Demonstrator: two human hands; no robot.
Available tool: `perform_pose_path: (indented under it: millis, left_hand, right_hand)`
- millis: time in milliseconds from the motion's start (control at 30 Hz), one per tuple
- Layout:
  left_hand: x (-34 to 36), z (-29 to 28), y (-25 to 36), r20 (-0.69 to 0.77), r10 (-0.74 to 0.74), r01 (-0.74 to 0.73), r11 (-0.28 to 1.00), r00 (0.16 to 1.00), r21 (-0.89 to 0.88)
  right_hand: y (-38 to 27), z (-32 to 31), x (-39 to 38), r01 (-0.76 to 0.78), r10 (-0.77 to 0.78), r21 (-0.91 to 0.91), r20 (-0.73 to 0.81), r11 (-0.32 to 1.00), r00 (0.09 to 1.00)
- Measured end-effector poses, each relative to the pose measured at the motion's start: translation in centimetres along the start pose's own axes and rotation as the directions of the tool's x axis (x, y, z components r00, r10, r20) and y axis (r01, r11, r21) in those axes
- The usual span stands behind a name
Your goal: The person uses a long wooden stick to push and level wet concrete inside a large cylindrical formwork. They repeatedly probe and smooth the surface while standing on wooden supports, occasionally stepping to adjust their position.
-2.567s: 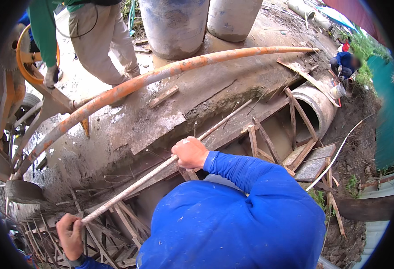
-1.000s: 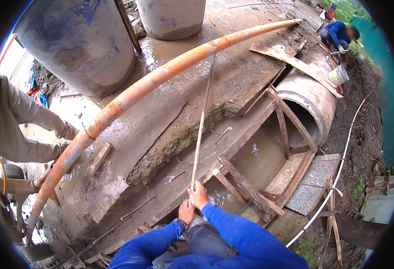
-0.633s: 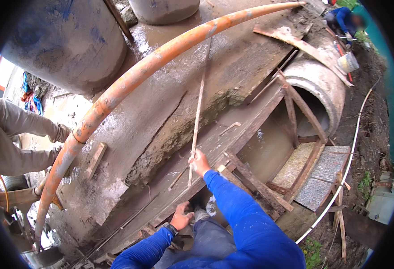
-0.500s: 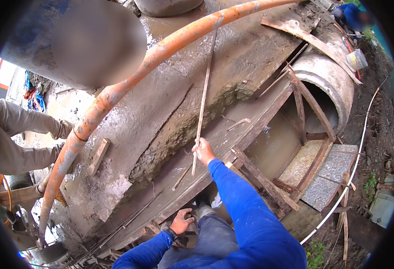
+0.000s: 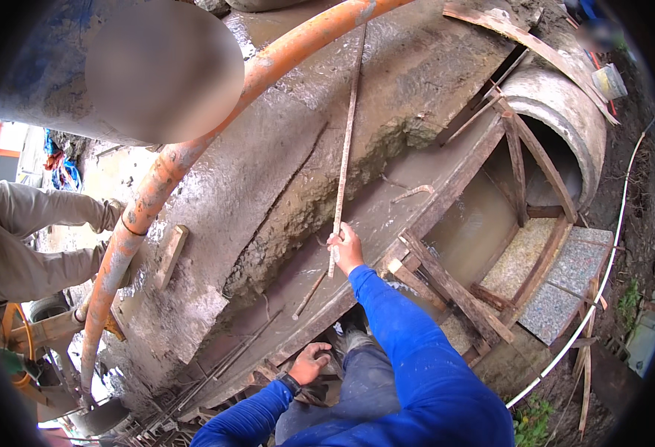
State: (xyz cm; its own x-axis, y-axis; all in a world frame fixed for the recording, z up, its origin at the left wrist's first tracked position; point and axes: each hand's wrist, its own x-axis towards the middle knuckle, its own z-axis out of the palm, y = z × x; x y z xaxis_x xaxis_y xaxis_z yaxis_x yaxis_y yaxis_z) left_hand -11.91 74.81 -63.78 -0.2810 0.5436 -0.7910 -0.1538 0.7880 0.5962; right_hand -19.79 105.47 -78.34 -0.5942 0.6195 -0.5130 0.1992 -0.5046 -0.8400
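Compared with one second ago, the left hand [image 5: 309, 363] is off the stick [image 5: 350, 119] and apart from it; only the right hand [image 5: 347, 248] remains on it. The stick extends from the right hand up toward the orange pipe [image 5: 148, 190]; contact between its far tip and the orange pipe cannot be confirmed. Grip, right: fingers closed around the stick just above its lower end. Grip, left: released, fingers loosely curled, nothing held; the hand is below and to the right of the orange pipe, near the grey trousers [image 5: 368, 384]. A black wristband [image 5: 290, 383] encircles the left wrist.

To the right of the orange pipe, a wooden beam [image 5: 458, 179] runs diagonally beside brown water [image 5: 458, 227]. Further right of the orange pipe are a concrete pipe [image 5: 547, 86] with a bucket [image 5: 609, 80] near it, grey slabs [image 5: 566, 279] and a curved white hose [image 5: 621, 201]. A wood block [image 5: 169, 257] lies just right of the orange pipe's lower part. To the left of the orange pipe, a co-worker's legs [image 5: 52, 208] in light trousers are visible
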Motion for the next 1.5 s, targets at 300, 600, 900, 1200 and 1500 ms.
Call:
perform_pose_path:
  millis: [300,600,900,1200,1500]
  left_hand:
    - [-0.9,-0.8,-0.5,0.011,-0.033,0.033,0.999,0.999,0.003]
    - [-1.2,-0.4,-1.9,0.046,-0.067,0.069,0.997,0.997,-0.043]
    - [-1.1,-0.3,-1.2,0.024,-0.035,0.035,0.999,0.999,0.013]
    - [-1.2,-0.1,-1.3,0.045,-0.066,0.066,0.998,0.997,-0.017]
    - [-1.2,-0.5,-1.1,0.046,-0.04,0.039,0.999,0.998,0.03]
  right_hand:
    - [-1.4,-0.5,6.5,0.109,-0.15,-0.257,-0.149,0.96,0.977]
    - [-2.1,-1.0,6.6,0.116,-0.183,-0.345,-0.166,0.931,0.969]
    - [-3.7,-0.7,3.8,0.113,-0.115,-0.026,-0.104,0.993,0.988]
    - [-2.3,-0.4,0.9,-0.029,0.045,0.198,-0.076,0.98,0.996]
    - [-1.0,-0.7,0.1,-0.115,0.119,0.152,-0.02,0.982,0.993]
